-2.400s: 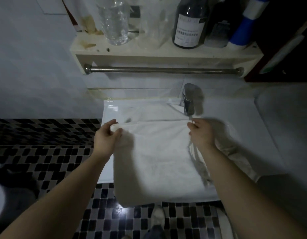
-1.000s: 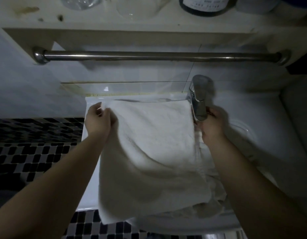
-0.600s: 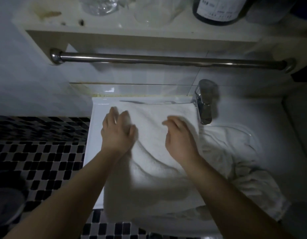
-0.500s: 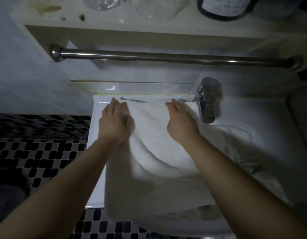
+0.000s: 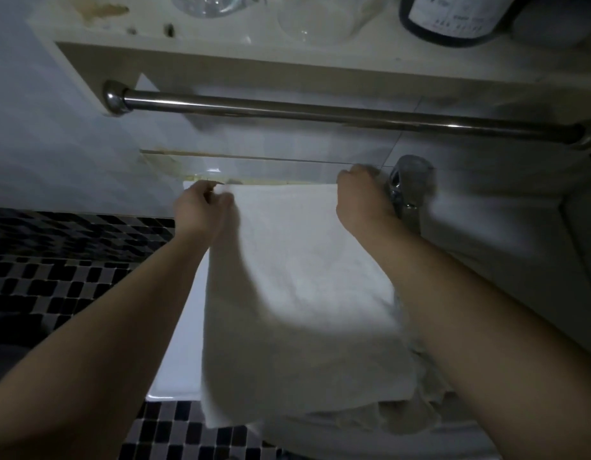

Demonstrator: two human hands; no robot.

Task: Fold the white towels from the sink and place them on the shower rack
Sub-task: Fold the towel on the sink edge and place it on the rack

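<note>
White towel (image 5: pixel 297 287) blurry, prob. doubled, hands (image 5: pixel 201 210) gripping corners

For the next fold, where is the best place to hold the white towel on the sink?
Probably the two far corners of the white towel, pinched from above, as the left hand and right hand do now: that edge lies straight while the near end hangs loose.

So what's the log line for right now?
left hand: pinching far left corner | right hand: pinching far right corner | white terry towel: draped over white sink
</note>
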